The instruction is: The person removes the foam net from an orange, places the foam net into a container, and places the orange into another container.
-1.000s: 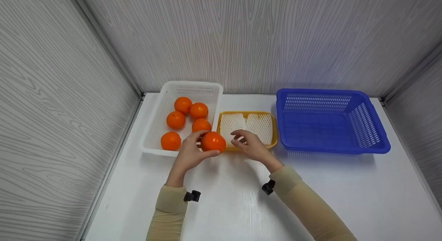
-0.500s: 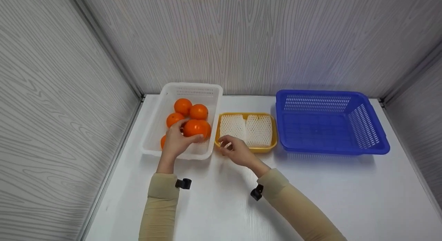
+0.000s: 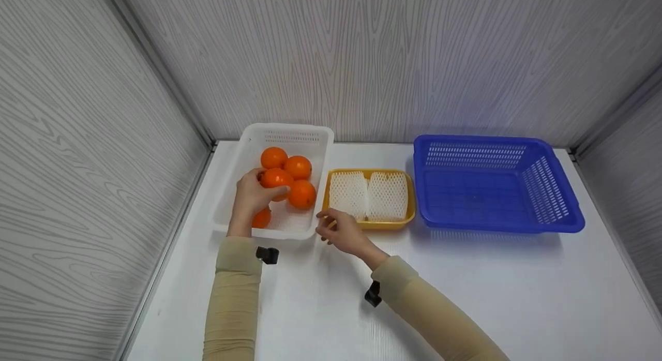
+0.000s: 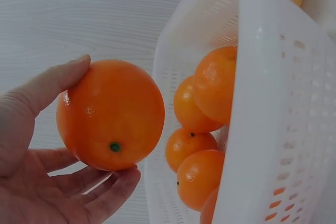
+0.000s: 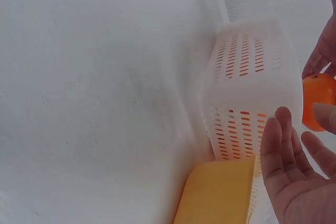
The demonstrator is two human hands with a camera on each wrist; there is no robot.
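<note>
My left hand holds an orange over the white basket, thumb on one side and fingers on the other. In the left wrist view the held orange shows its green stem mark, and it is raised above the basket's other fruit. Several more oranges lie in that basket, one partly behind my left hand. Close to the basket's front right corner, my right hand has loosely bent fingers and nothing in them. The right wrist view shows its palm beside the white basket wall.
A yellow tray with white foam net sleeves stands right of the white basket. Farther right is a blue basket with nothing in it. Wood-grain panels rise behind and at both sides of the white table.
My left hand has carried the orange leftward and farther back, from in front of the yellow tray to over the white basket. My right hand has shifted left and slightly toward the front.
</note>
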